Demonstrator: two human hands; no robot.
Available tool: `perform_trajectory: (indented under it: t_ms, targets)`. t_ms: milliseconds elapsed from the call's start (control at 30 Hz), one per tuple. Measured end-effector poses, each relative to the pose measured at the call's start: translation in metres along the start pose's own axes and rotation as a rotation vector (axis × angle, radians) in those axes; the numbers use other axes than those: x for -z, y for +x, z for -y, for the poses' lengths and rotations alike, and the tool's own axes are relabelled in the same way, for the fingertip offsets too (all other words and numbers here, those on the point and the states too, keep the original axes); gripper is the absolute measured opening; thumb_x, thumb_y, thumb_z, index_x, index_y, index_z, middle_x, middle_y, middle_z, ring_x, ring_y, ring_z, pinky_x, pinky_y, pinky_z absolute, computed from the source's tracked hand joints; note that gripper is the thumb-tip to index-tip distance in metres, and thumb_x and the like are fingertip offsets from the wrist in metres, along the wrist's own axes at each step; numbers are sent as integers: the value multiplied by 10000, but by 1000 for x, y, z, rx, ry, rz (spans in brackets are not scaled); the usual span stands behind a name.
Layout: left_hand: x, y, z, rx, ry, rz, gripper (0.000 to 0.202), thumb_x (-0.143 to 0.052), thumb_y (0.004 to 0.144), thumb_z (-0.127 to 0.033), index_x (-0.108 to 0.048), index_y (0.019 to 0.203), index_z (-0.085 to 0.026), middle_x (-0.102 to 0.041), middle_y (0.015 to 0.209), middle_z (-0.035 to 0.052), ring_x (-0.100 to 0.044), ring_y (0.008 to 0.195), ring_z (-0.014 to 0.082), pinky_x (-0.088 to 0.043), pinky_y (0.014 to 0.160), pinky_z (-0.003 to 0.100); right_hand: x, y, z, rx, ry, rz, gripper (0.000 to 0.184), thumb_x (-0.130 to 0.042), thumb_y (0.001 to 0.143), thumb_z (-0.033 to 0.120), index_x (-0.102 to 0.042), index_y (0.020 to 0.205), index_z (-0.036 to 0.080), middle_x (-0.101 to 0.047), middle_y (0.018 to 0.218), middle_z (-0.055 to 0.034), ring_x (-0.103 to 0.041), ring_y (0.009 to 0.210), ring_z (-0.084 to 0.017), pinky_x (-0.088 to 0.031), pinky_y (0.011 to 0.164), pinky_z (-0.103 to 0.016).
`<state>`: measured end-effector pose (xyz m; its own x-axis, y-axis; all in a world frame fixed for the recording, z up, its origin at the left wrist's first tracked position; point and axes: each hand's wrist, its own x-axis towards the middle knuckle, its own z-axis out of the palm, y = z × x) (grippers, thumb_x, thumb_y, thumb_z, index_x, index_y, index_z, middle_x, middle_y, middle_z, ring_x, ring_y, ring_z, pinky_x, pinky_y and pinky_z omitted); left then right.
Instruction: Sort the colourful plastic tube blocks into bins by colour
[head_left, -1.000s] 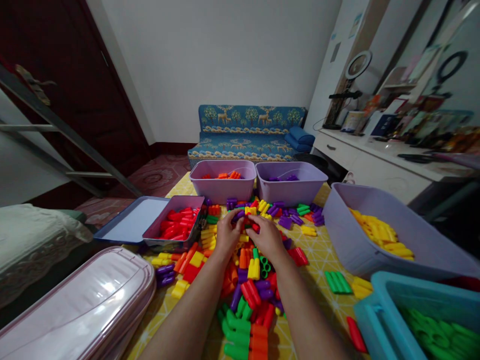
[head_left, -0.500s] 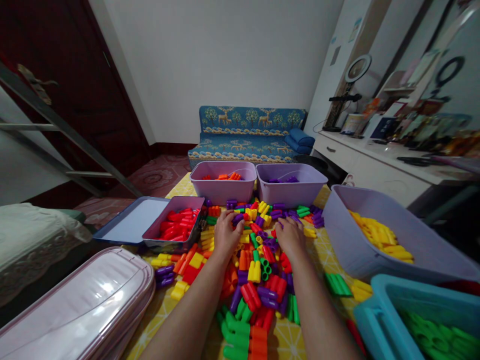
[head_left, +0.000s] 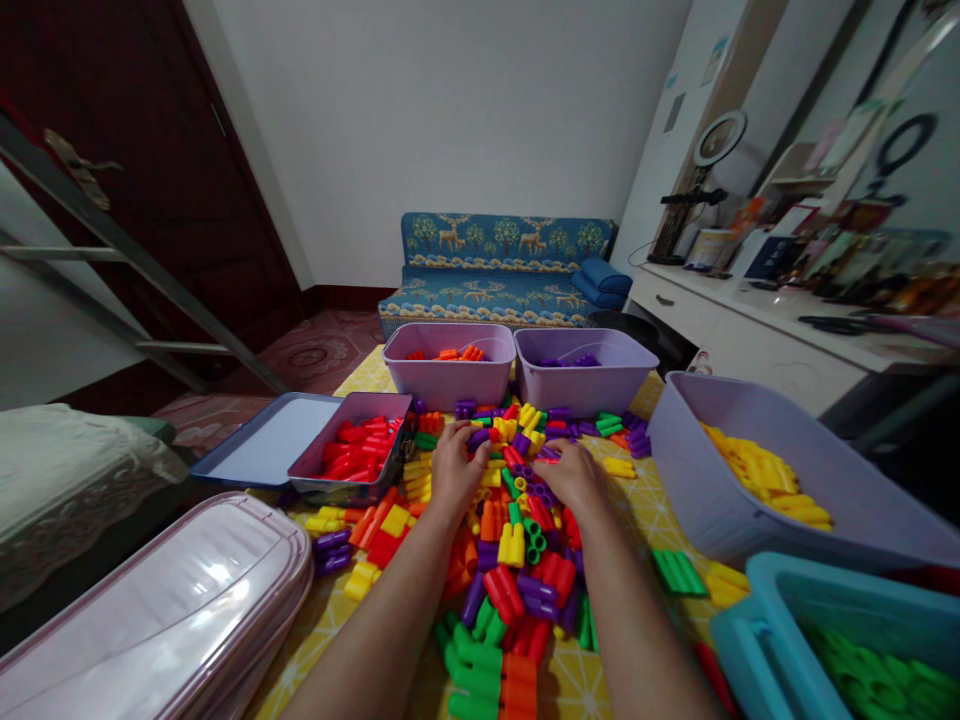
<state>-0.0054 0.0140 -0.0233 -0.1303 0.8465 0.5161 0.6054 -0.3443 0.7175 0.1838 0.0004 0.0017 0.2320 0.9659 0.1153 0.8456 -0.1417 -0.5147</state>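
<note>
My left hand [head_left: 454, 470] is over the far part of a heap of plastic building blocks. Its thumb and fingers curl around a purple building block [head_left: 478, 438]. To its right, my right hand [head_left: 571, 474] reaches into the same heap, thumb and index finger apart. A red building block [head_left: 550, 453] shows between them, partly covered by the fingers. Between my forearms lie a yellow block [head_left: 511, 546], green tube-shaped blocks [head_left: 535, 540] and several red and purple ones. Nearest me is a joined green [head_left: 478, 680] and orange [head_left: 519, 685] group.
Lilac bins hold orange [head_left: 450, 382] and purple [head_left: 585, 388] blocks at the back. At right are a yellow-block bin [head_left: 682, 480] and a turquoise green-block bin [head_left: 757, 610]. A hinged box [head_left: 337, 490] with red blocks and stacked lids [head_left: 172, 600] stand left.
My right hand has shifted left and its thumb and index finger now reach around a red block. My left hand has stayed nearly in place. The view has shifted slightly.
</note>
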Motion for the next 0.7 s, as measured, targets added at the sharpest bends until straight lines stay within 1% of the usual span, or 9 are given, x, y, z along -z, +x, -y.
perform_trajectory:
  t_ms: [100, 133, 200, 300, 367, 433, 533, 633, 700]
  targets:
    - [1, 0, -3, -1, -13, 1, 206, -619, 797, -253, -696, 973, -180, -629, 1091, 88, -600, 1053, 233, -477, 945, 386, 0, 0, 4, 9, 127, -15, 362, -663, 667, 362, -711, 1005, 240, -718, 965, -97, -661, 895, -277, -475, 753, -355]
    - [2, 0, -4, -3, -23, -4, 197, -618, 799, -251, -698, 965, -181, -632, 1081, 87, -603, 1043, 229, -481, 937, 379, -1, 0, 6, 33, 210, -40, 354, -663, 667, 347, -707, 999, 231, -717, 970, -93, -658, 903, -271, -480, 774, -358]
    - [3, 1, -7, -17, -50, -19, 174, -617, 801, -240, -699, 945, -186, -645, 1037, 76, -614, 1002, 213, -489, 911, 356, -2, -1, 14, 92, 462, -60, 358, -657, 670, 324, -690, 1005, 201, -714, 982, -86, -658, 906, -249, -493, 809, -360]
    - [6, 2, -12, -48, -69, -54, 148, -628, 797, -228, -702, 919, -188, -661, 950, 58, -618, 937, 199, -490, 871, 334, -6, -4, 29, 150, 865, 39, 387, -653, 663, 296, -658, 1029, 170, -713, 978, -74, -666, 876, -216, -519, 800, -344]
    - [7, 2, -14, -58, -75, -66, 148, -638, 794, -237, -703, 916, -186, -671, 924, 55, -618, 911, 198, -488, 851, 332, -8, -7, 38, 147, 1009, 87, 404, -664, 641, 275, -642, 1029, 164, -710, 979, -69, -666, 877, -207, -528, 793, -334]
    - [7, 2, -15, -46, -115, -57, 164, -635, 799, -243, -701, 938, -187, -689, 921, 51, -628, 891, 192, -492, 834, 323, -10, -9, 43, 120, 1070, 91, 432, -682, 615, 259, -625, 1032, 160, -704, 978, -69, -664, 873, -206, -532, 788, -337]
    - [6, 1, -18, 3, -224, -30, 213, -621, 806, -242, -689, 999, -183, -714, 936, 48, -649, 859, 178, -504, 806, 298, -13, -10, 44, 82, 1109, 89, 472, -708, 593, 262, -605, 1042, 162, -699, 963, -70, -664, 849, -209, -536, 772, -354]
    - [7, 0, -22, 45, -307, -20, 253, -608, 813, -237, -671, 1049, -168, -717, 974, 62, -659, 855, 176, -510, 788, 284, -15, -9, 42, 80, 1136, 105, 479, -705, 604, 258, -606, 1063, 168, -698, 972, -72, -659, 893, -213, -529, 813, -361]
    - [9, 0, -25, 42, -338, -19, 269, -598, 823, -231, -656, 1078, -170, -711, 1010, 67, -658, 888, 181, -507, 811, 289, -15, -9, 43, 91, 1160, 127, 500, -688, 625, 256, -597, 1109, 174, -697, 1002, -76, -654, 930, -211, -522, 843, -362]
